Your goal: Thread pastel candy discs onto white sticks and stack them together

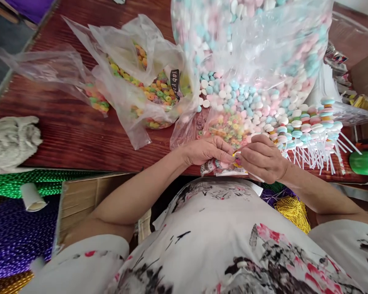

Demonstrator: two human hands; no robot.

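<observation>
My left hand [210, 150] and my right hand [263, 159] meet at the table's front edge, fingers pinched close together. Between the fingertips shows a small yellow and pink piece [236, 160], too small to make out fully. A thin white stick [256, 177] pokes out from beneath my right hand, which is closed around it. What my left fingers pinch is mostly hidden. Just beyond the hands lies a clear bag of coloured rings [228, 128]. To the right, several white sticks [317, 157] carry stacked pastel discs and rings [305, 122].
A large clear bag of pink, white and blue discs [251, 45] fills the back. Left of it lies an open bag of coloured rings [159, 92]. A white cloth [12, 141] and a green tape roll [364, 162] flank the table. Bead strands [18, 232] and a cardboard box [79, 204] are below.
</observation>
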